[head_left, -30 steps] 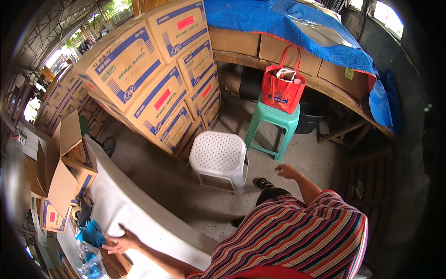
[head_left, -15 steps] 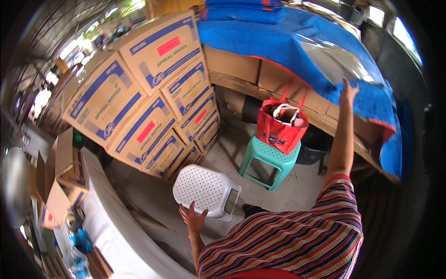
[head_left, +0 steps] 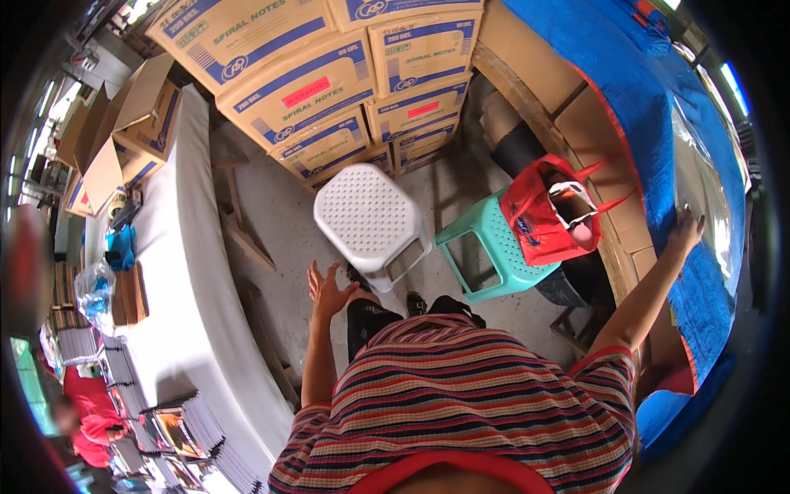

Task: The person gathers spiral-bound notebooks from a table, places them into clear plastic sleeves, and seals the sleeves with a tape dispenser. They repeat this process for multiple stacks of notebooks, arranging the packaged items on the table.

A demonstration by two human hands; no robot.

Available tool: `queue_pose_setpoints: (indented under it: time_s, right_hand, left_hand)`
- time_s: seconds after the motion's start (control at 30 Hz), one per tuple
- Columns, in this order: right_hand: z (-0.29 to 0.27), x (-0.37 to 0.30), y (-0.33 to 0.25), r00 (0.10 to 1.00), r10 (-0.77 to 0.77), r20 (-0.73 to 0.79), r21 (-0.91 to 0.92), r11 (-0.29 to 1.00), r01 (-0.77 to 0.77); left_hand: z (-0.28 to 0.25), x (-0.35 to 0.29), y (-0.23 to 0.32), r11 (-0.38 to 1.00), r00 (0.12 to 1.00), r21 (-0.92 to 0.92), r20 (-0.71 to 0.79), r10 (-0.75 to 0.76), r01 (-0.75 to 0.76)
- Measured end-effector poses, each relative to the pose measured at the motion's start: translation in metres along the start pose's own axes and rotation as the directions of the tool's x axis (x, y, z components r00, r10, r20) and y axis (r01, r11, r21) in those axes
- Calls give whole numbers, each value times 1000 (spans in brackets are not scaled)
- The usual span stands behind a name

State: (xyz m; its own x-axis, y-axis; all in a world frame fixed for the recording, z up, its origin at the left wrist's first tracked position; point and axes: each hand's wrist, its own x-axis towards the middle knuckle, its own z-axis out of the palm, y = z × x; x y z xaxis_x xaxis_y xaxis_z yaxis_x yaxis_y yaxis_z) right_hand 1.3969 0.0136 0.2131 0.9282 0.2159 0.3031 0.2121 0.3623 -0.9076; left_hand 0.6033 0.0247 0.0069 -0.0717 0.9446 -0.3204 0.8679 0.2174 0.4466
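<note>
My right hand (head_left: 685, 231) reaches out to the right and rests on a sheet of clear plastic (head_left: 704, 165) that lies over a blue tarp (head_left: 642, 99); whether the fingers grip the sheet I cannot tell. My left hand (head_left: 327, 289) hangs free in front of me, fingers spread and empty, just below a white plastic stool (head_left: 370, 221). A red tote bag (head_left: 545, 216) sits on a teal plastic stool (head_left: 485, 251) between the two hands.
Stacked cardboard boxes (head_left: 329, 90) with blue print fill the back. A long white-covered table (head_left: 185, 272) runs along my left, with an open carton (head_left: 123, 136), a plastic bag (head_left: 95, 288) and stacks of booklets (head_left: 177, 420). A person in red (head_left: 86, 424) is at the lower left.
The view has swung round and downward. My right hand went from the tarp's edge onto the clear plastic sheet. My left hand stays open near the white stool.
</note>
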Motion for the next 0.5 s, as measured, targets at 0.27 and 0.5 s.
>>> queue_pose_setpoints:
  time_s: [0.27, 0.5]
  right_hand:
    - [-38, 71, -6, 958, -284, 40, 60, 958, 281]
    - [-8, 102, -113, 784, -603, 145, 301, 782, 546]
  left_hand:
    - [23, 33, 26, 985, 989, -107, 44, 138, -133]
    - [61, 31, 7, 958, 999, -281, -22, 49, -54]
